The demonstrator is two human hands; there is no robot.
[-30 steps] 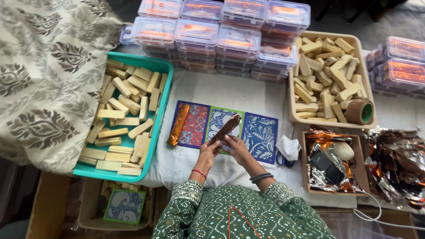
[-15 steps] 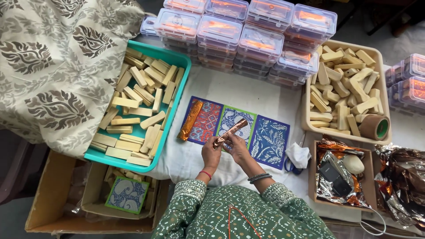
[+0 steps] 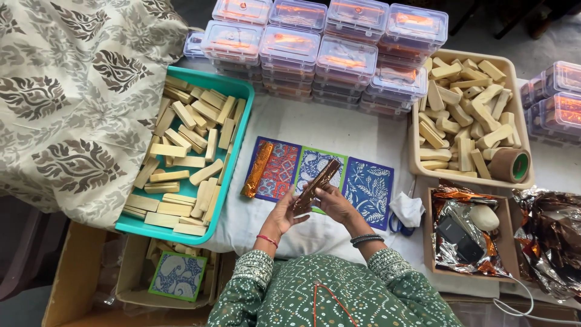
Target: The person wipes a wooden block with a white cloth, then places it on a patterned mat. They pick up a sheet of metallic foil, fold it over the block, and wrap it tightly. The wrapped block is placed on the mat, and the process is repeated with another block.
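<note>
Head view: both hands, left (image 3: 283, 213) and right (image 3: 334, 203), grip a foil-wrapped stick (image 3: 316, 182) over the cards (image 3: 369, 188) at the worktop's near middle. One wrapped stick (image 3: 258, 169) lies finished beside them; the teal tray (image 3: 237, 130) at the left edge holds many bare sticks (image 3: 181, 157), so most remain.

Green dotted-print garment (image 3: 284, 300), patterned white cuffs; red thread (image 3: 267, 240) on left wrist, dark bangles (image 3: 367, 240) on right; red cord (image 3: 327, 301) at chest.

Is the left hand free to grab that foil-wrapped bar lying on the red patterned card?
Probably not yet: the left hand and right hand both hold a copper foil-wrapped stick, though nothing blocks the bar.
</note>
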